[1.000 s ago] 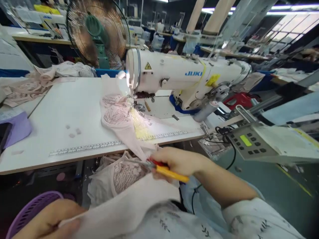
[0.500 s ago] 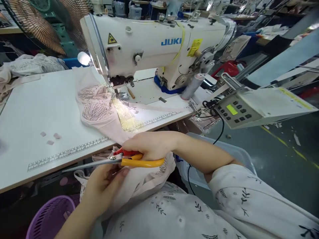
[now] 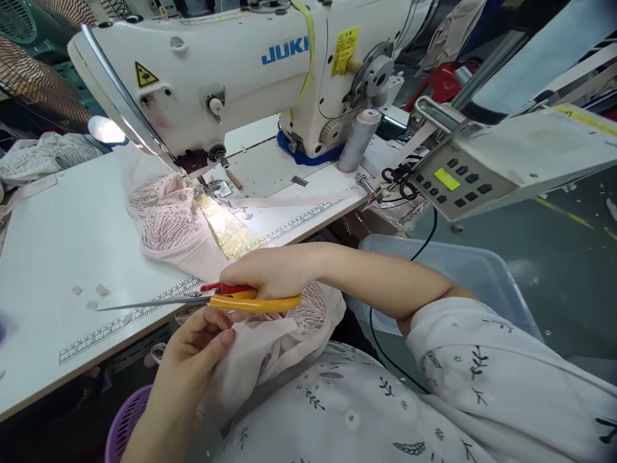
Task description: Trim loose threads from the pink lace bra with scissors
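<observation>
My right hand (image 3: 270,273) is closed around scissors (image 3: 258,303) with yellow and red handles, their long blades pointing left over the table edge. Just below the blades, my left hand (image 3: 193,354) pinches pale pink fabric (image 3: 255,350) between thumb and fingers. This fabric, with a lace part on its right, hangs over my lap. Another pale pink lace garment piece (image 3: 171,222) lies on the table, reaching under the needle area of the white sewing machine (image 3: 193,71). Part of the right hand's fingers is hidden behind the handles.
Small fabric scraps (image 3: 91,304) lie on the white table (image 3: 53,244) near its printed ruler. A thread cone (image 3: 359,141) and a control box (image 3: 463,186) stand right. Below are a purple basket (image 3: 126,418) and a clear plastic bin (image 3: 477,270); a fan (image 3: 29,38) is back left.
My view has moved closer to the machine. The scissors have swung to nearly level, and my left hand has brought the fabric up closer beneath them.
</observation>
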Action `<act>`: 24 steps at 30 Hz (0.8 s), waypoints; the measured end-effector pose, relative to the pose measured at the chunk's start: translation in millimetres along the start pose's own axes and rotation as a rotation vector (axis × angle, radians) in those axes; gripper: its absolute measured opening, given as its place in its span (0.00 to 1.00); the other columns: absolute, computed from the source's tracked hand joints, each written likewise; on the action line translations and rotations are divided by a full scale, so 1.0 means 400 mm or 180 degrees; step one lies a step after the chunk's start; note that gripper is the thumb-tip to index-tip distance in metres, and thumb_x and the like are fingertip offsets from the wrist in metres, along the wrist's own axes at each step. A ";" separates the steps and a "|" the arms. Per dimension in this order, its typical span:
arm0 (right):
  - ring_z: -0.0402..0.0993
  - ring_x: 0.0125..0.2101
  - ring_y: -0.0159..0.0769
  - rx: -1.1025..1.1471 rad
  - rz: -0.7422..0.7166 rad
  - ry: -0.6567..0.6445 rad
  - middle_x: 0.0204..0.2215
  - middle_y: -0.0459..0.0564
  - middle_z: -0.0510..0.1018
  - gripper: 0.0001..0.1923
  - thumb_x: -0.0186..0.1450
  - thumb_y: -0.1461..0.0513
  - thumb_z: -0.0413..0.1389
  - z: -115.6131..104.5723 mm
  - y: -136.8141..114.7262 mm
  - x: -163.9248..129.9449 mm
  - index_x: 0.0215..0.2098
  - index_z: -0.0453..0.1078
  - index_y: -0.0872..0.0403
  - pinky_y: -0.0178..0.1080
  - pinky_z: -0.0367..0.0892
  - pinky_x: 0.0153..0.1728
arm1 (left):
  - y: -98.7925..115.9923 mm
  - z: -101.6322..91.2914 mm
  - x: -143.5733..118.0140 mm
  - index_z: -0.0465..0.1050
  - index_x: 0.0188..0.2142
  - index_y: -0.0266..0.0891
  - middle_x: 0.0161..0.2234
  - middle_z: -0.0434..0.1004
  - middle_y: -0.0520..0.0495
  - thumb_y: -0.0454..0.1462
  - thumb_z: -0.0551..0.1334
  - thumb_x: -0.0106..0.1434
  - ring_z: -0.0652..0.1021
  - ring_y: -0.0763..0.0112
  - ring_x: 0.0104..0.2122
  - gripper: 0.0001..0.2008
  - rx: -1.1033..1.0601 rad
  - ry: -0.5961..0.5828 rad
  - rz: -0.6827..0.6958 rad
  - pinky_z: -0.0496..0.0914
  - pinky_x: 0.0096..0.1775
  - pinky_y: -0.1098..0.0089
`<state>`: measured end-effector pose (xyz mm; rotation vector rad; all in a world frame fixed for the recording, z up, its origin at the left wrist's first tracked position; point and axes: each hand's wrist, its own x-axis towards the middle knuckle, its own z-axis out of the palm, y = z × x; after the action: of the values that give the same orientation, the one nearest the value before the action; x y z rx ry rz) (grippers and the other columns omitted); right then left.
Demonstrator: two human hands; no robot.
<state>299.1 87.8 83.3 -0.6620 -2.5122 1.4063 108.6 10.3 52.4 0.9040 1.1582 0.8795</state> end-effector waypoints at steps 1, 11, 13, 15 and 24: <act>0.60 0.22 0.27 0.0032 -0.0022 -0.0007 0.21 0.40 0.65 0.11 0.58 0.60 0.57 0.001 0.004 0.000 0.29 0.57 0.54 0.31 0.55 0.22 | 0.003 0.006 -0.001 0.70 0.22 0.38 0.24 0.71 0.53 0.39 0.73 0.44 0.69 0.75 0.26 0.13 0.0004 0.0047 0.0011 0.62 0.26 0.77; 0.59 0.23 0.28 0.0089 -0.0143 0.0094 0.23 0.41 0.66 0.10 0.55 0.63 0.57 0.005 0.009 0.003 0.29 0.57 0.53 0.32 0.54 0.23 | -0.003 0.013 0.003 0.76 0.30 0.39 0.26 0.75 0.50 0.41 0.73 0.45 0.74 0.69 0.31 0.13 0.0009 0.0100 -0.0140 0.68 0.35 0.72; 0.59 0.23 0.28 0.0095 -0.0155 0.0141 0.23 0.41 0.65 0.10 0.56 0.63 0.56 0.010 0.007 0.003 0.29 0.57 0.53 0.32 0.54 0.22 | -0.004 0.015 0.003 0.77 0.30 0.38 0.27 0.77 0.48 0.41 0.72 0.46 0.76 0.65 0.33 0.13 0.0002 0.0098 -0.0217 0.69 0.39 0.69; 0.60 0.24 0.28 0.0100 -0.0106 0.0204 0.23 0.41 0.65 0.12 0.57 0.61 0.57 0.016 0.003 0.002 0.29 0.56 0.53 0.32 0.54 0.23 | -0.006 0.015 0.004 0.78 0.29 0.38 0.28 0.78 0.47 0.41 0.72 0.46 0.76 0.65 0.33 0.11 0.0026 0.0171 -0.0161 0.69 0.40 0.69; 0.64 0.28 0.30 0.0478 0.0654 0.0867 0.30 0.45 0.69 0.13 0.60 0.55 0.56 0.053 -0.001 -0.036 0.33 0.58 0.55 0.32 0.60 0.27 | -0.021 0.005 0.005 0.72 0.24 0.37 0.23 0.73 0.51 0.43 0.70 0.49 0.70 0.76 0.23 0.13 -0.0062 0.0117 -0.0178 0.63 0.25 0.79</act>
<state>303.7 64.7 72.8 -1.0283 -2.1570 1.4404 111.9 8.7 44.2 0.8389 1.1993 0.8637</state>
